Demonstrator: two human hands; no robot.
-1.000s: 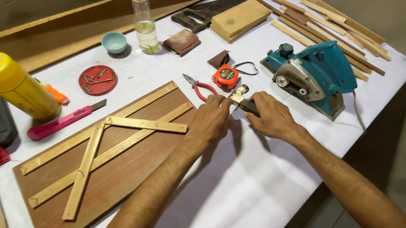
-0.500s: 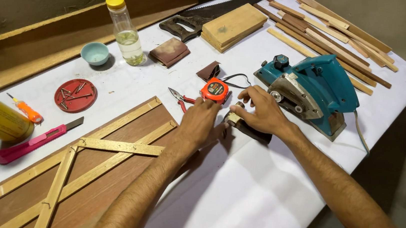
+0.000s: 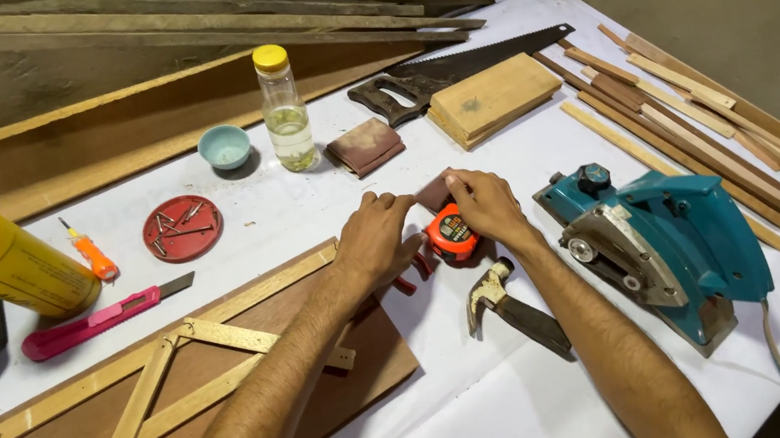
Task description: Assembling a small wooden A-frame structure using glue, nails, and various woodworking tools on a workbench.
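Both hands, left and right, curled around small brown wooden block; grip unclear. Orange-black round tape measure at 6 o'clock, touching right hand. Steel claw hammer further at 6.

White table, hammer, teal planer, handsaw, board

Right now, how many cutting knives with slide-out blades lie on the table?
2: a small orange utility knife beside the red lid, and a pink utility knife below it.
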